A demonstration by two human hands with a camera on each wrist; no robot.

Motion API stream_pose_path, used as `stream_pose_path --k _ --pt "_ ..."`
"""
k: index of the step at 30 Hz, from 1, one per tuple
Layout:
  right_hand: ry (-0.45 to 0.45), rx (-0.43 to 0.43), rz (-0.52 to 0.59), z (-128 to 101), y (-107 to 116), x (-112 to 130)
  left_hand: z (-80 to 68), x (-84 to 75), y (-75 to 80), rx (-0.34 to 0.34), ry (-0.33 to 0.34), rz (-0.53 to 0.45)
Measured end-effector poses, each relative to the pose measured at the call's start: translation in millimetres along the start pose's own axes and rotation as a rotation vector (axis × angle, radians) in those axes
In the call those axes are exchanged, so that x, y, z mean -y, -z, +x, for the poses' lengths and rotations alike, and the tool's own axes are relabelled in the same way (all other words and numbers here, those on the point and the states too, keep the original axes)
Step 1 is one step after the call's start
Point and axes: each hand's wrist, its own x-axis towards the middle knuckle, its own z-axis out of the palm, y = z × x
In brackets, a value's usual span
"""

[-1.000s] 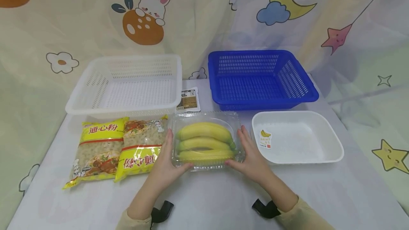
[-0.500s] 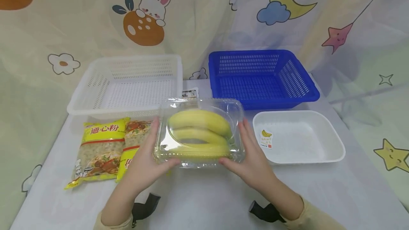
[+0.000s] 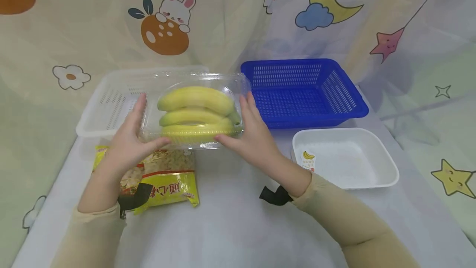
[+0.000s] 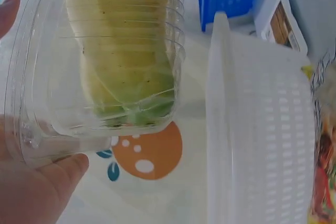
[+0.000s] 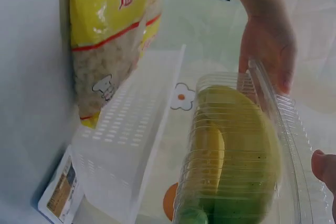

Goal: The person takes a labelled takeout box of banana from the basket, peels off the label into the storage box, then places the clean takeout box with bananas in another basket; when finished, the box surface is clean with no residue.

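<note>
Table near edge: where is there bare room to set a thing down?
Bare cloth lies between the pasta bag and the white foam tray, nearer than both hands. The blue basket holds nothing. The left side is crowded: pasta bags against the white basket.

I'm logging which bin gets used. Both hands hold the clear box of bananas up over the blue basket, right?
Not quite. Both hands, left hand and right hand, hold the clear box of bananas up, but over the white basket, not the blue basket; the head view shows it.
</note>
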Motion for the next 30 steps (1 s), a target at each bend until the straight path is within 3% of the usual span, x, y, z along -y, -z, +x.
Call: stream_pose_path --k 8,14,19,30 --pt "-0.032 0.042 -0.010 54.6 -20.1 14.5 40.4 32.0 35.1 0.072 0.044 -0.005" --pt "-0.045 0.086 -0.016 89.4 -39.9 21.1 61.2 52.9 55.0 0.104 0.066 -0.015" --pt "-0.019 0.117 -0.013 113.7 -56.2 24.2 75.4 67.4 64.8 0.106 0.125 0.020" --pt "-0.062 0.163 -0.031 141.6 -99.6 12.7 91.7 103.5 70.8 0.277 0.221 0.123"
